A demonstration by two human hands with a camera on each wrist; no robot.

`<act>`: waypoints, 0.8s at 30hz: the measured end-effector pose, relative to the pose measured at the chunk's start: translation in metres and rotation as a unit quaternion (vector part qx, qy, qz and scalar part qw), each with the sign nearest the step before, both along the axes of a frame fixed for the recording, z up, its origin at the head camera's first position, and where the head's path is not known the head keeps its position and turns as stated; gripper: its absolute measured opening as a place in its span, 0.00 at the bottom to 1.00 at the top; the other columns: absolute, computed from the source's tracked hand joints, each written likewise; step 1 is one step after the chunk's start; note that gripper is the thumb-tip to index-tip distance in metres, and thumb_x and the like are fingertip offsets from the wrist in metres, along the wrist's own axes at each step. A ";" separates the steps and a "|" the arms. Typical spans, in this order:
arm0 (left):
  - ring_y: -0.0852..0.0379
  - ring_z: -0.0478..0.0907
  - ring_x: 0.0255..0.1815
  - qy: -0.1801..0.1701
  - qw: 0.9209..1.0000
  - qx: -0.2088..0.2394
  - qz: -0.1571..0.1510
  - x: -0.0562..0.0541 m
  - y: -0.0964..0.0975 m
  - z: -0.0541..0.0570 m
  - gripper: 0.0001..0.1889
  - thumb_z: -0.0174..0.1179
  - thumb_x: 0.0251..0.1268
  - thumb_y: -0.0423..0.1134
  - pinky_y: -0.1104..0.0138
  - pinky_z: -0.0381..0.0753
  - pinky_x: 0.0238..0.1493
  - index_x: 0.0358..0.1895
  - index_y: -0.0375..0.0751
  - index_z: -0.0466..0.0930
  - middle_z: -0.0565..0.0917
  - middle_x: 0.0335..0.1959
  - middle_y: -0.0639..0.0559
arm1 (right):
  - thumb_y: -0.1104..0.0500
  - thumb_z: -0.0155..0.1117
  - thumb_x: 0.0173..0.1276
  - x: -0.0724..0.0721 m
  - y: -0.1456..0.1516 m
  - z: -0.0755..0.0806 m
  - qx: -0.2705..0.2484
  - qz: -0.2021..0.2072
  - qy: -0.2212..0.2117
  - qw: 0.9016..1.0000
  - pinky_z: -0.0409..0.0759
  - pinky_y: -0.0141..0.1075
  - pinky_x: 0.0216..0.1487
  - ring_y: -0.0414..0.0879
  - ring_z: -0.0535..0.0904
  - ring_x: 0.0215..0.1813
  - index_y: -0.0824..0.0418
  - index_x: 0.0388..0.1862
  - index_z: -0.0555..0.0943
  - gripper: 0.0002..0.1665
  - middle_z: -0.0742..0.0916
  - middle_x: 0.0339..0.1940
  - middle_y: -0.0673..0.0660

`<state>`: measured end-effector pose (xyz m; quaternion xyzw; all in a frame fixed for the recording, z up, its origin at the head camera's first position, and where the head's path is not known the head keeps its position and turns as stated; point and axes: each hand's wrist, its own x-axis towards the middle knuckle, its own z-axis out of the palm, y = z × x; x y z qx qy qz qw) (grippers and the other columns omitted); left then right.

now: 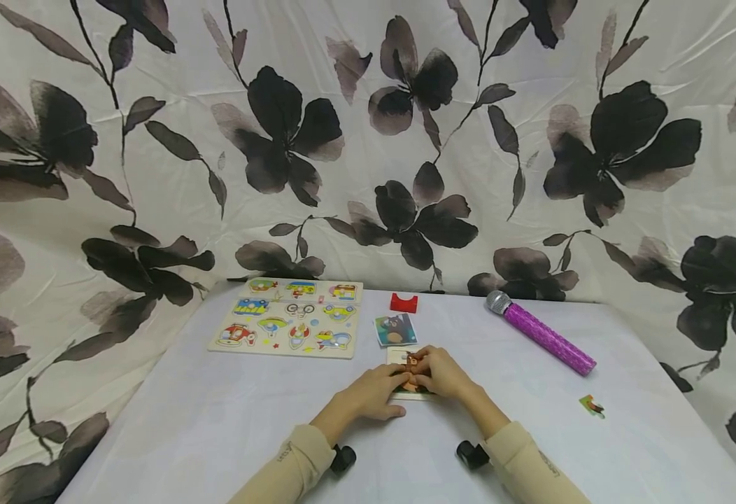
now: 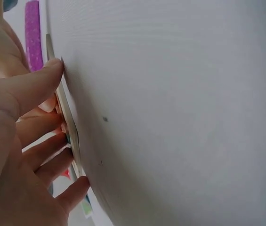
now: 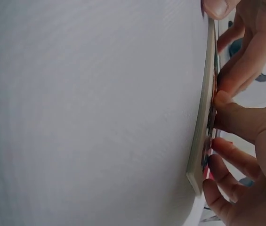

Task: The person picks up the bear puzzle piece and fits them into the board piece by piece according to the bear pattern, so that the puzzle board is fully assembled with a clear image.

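A small wooden jigsaw board point(image 1: 415, 396) with a brown cartoon animal point(image 1: 411, 361) lies flat before me, partly hidden by both hands. My left hand point(image 1: 371, 392) rests at its left side, fingers over the picture and thumb by the front edge. From the right, my right hand point(image 1: 445, 374) presses its thumb and fingertips on the picture. In the right wrist view, the board's pale edge point(image 3: 201, 127) shows below the spread fingertips of the right hand point(image 3: 253, 160). The left wrist view has the left hand's fingers point(image 2: 52, 165) fairly straight along the board.
Behind the board lie a bear picture card point(image 1: 396, 329) and a red notched piece point(image 1: 404, 303). A wooden vehicle puzzle point(image 1: 286, 318) sits at the back left. To the right are a purple glittery microphone point(image 1: 547, 336) and a loose jigsaw piece point(image 1: 592, 406). Floral cloth point(image 1: 355, 154) hangs behind.
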<state>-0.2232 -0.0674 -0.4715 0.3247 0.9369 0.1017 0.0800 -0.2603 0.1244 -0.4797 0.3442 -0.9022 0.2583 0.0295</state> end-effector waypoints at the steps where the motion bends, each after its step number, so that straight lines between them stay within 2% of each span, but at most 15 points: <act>1: 0.50 0.65 0.66 0.002 1.000 -0.001 0.000 0.000 0.001 0.000 0.34 0.62 0.59 0.53 0.55 0.68 0.63 0.66 0.41 0.68 0.66 0.68 0.47 | 0.66 0.68 0.57 0.001 0.000 0.000 0.004 0.000 0.004 1.000 0.75 0.52 0.50 0.57 0.78 0.47 0.66 0.30 0.87 0.03 0.84 0.42 0.64; 5: 0.52 0.65 0.65 0.001 1.000 0.001 0.006 -0.001 0.003 -0.001 0.33 0.61 0.59 0.53 0.53 0.69 0.61 0.65 0.40 0.69 0.66 0.68 0.48 | 0.68 0.68 0.57 0.003 0.000 0.001 0.012 -0.006 0.008 1.000 0.75 0.51 0.49 0.57 0.78 0.47 0.67 0.32 0.87 0.04 0.83 0.43 0.65; 9: 0.52 0.65 0.65 -0.004 1.000 0.001 0.012 -0.002 0.004 0.000 0.33 0.61 0.60 0.54 0.51 0.68 0.61 0.66 0.41 0.68 0.67 0.68 0.50 | 0.69 0.65 0.59 0.006 0.004 0.004 0.007 0.005 -0.006 1.000 0.74 0.54 0.53 0.60 0.78 0.50 0.69 0.37 0.86 0.08 0.83 0.47 0.67; 13: 0.53 0.66 0.63 0.004 1.000 0.001 0.012 -0.001 0.005 0.001 0.34 0.60 0.59 0.55 0.52 0.69 0.61 0.67 0.44 0.66 0.69 0.67 0.50 | 0.69 0.63 0.61 0.011 0.021 0.007 -0.049 -0.003 -0.051 0.998 0.77 0.51 0.52 0.62 0.78 0.52 0.71 0.43 0.83 0.12 0.83 0.48 0.68; 16: 0.52 0.67 0.62 0.013 1.000 -0.001 0.006 0.000 0.005 0.001 0.32 0.60 0.59 0.55 0.53 0.69 0.60 0.66 0.48 0.68 0.69 0.66 0.51 | 0.69 0.64 0.60 0.018 0.045 0.008 -0.108 -0.055 -0.048 0.991 0.82 0.45 0.43 0.60 0.80 0.45 0.72 0.43 0.83 0.12 0.84 0.44 0.67; 18: 0.52 0.67 0.62 0.016 1.000 0.003 -0.001 0.000 0.005 0.001 0.30 0.60 0.60 0.54 0.53 0.70 0.59 0.64 0.48 0.71 0.69 0.66 0.50 | 0.70 0.65 0.57 0.024 0.068 0.010 -0.126 -0.100 -0.021 0.987 0.82 0.42 0.39 0.58 0.81 0.40 0.73 0.42 0.82 0.12 0.85 0.41 0.67; 19: 0.51 0.67 0.61 0.016 1.000 0.006 -0.004 0.000 0.005 0.001 0.28 0.60 0.60 0.54 0.53 0.70 0.58 0.63 0.49 0.71 0.69 0.66 0.50 | 0.70 0.66 0.56 0.027 0.081 0.011 -0.128 -0.123 -0.007 0.984 0.82 0.41 0.37 0.57 0.82 0.37 0.73 0.41 0.82 0.13 0.85 0.40 0.67; 20: 0.52 0.67 0.61 0.028 0.999 0.010 -0.013 -0.004 0.003 -0.005 0.28 0.58 0.61 0.56 0.53 0.71 0.57 0.63 0.50 0.72 0.68 0.66 0.51 | 0.70 0.67 0.56 0.031 0.095 0.013 -0.126 -0.148 0.003 0.981 0.82 0.40 0.36 0.55 0.82 0.36 0.72 0.41 0.83 0.13 0.86 0.39 0.66; 21: 0.51 0.67 0.60 0.030 0.999 0.015 -0.016 -0.004 0.003 -0.005 0.28 0.58 0.62 0.56 0.53 0.71 0.56 0.63 0.49 0.72 0.68 0.66 0.51 | 0.69 0.67 0.55 0.036 0.110 0.016 -0.120 -0.172 0.009 0.978 0.81 0.39 0.36 0.54 0.82 0.35 0.72 0.41 0.83 0.13 0.86 0.38 0.65; 24: 0.52 0.67 0.59 0.038 0.999 0.022 -0.026 -0.006 0.002 -0.008 0.28 0.57 0.62 0.57 0.53 0.71 0.54 0.63 0.49 0.72 0.68 0.67 0.52 | 0.68 0.68 0.56 0.052 0.153 0.025 -0.091 -0.235 -0.001 0.968 0.79 0.37 0.34 0.52 0.81 0.33 0.72 0.41 0.83 0.13 0.86 0.36 0.65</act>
